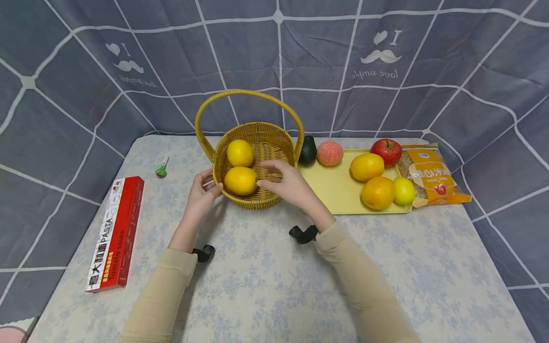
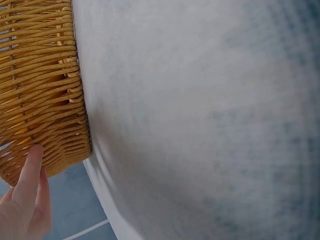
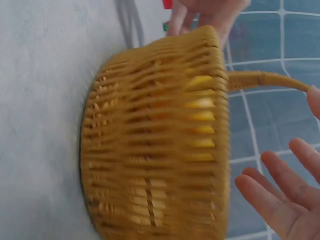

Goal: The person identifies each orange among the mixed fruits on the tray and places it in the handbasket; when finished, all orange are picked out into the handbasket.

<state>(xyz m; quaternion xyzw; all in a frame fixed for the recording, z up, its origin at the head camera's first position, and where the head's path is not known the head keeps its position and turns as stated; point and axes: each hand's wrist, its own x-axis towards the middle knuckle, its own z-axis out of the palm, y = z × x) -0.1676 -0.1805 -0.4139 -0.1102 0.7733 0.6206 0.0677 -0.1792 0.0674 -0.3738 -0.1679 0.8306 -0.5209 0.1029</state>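
A woven wicker basket (image 1: 266,138) with a tall arched handle stands at the back of the table. Inside it, on the left, lie a yellow-orange round fruit (image 1: 240,152) and an oval lemon (image 1: 241,181). My left hand (image 1: 202,193) holds the basket's left side, thumb at the rim and fingers along the outer wall; in the left wrist view a fingertip touches the weave. My right hand (image 1: 288,183) hovers over the basket's front right, thumb and fingers spread beside the lemon. Nothing sits between those fingers in the right wrist view, where the hand (image 3: 285,190) is above the rim.
Right of the basket, a yellow tray (image 1: 339,190) bears an avocado (image 1: 308,151), a pink peach (image 1: 330,153), a red apple (image 1: 386,152) and several yellow fruits. An orange bag (image 1: 433,174) lies beyond it. To the left are a lollipop (image 1: 161,170) and a red pasta box (image 1: 116,233).
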